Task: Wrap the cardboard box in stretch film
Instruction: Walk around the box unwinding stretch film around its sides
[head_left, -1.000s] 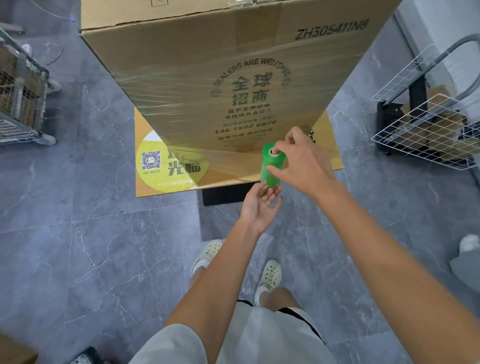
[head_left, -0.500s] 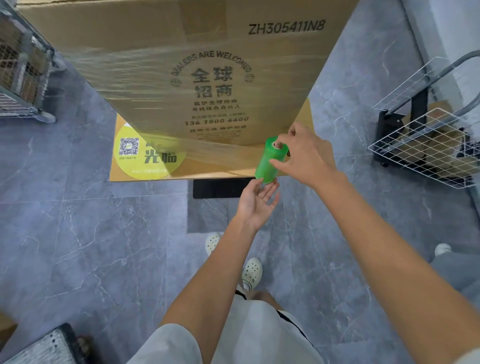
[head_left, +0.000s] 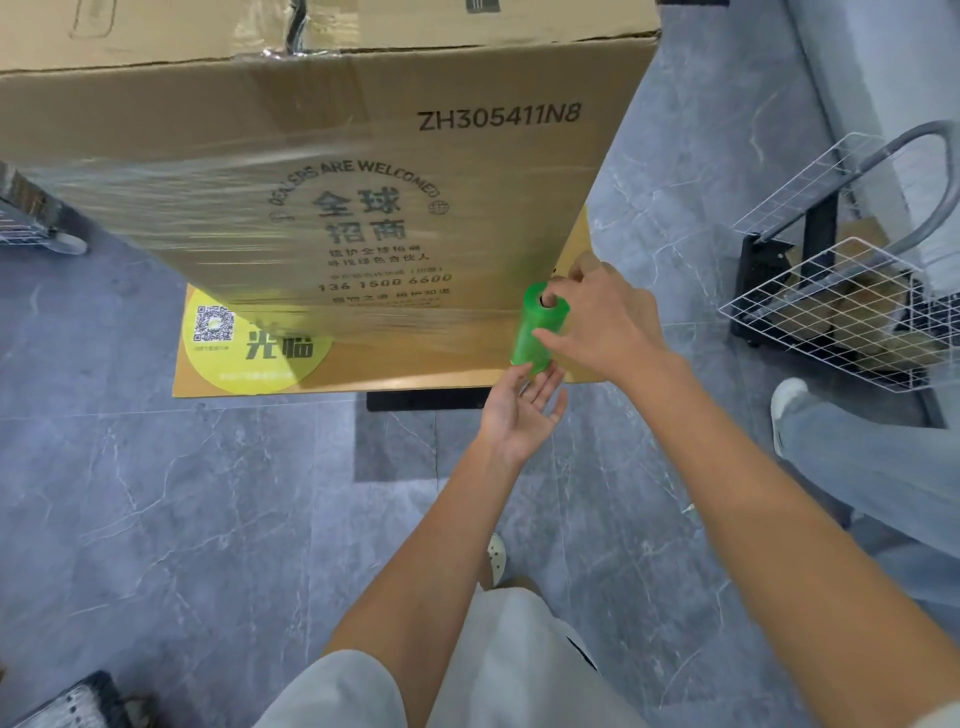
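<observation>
A tall cardboard box (head_left: 218, 98) printed with "ZH305411N8" stands before me on a yellow cardboard base (head_left: 374, 371). Clear stretch film (head_left: 208, 208) covers its front face from about mid-height down. A green roll of film (head_left: 537, 332) stands upright at the box's lower right corner, with film stretched from it to the left. My right hand (head_left: 608, 322) grips the roll's top end, a finger in its core. My left hand (head_left: 524, 410) is held palm up under the roll, fingers straight and touching its lower end.
A white wire-basket trolley (head_left: 841, 291) with cardboard in it stands at the right. Another person's leg and white shoe (head_left: 789, 400) are beside it. A second wire cart (head_left: 31, 223) shows at the left edge. A black mat (head_left: 415, 400) lies under the base. Grey marble floor surrounds.
Both hands and the green roll have moved right along the box front to its right corner, drawing film across the lower face. My view has shifted right and closer.
</observation>
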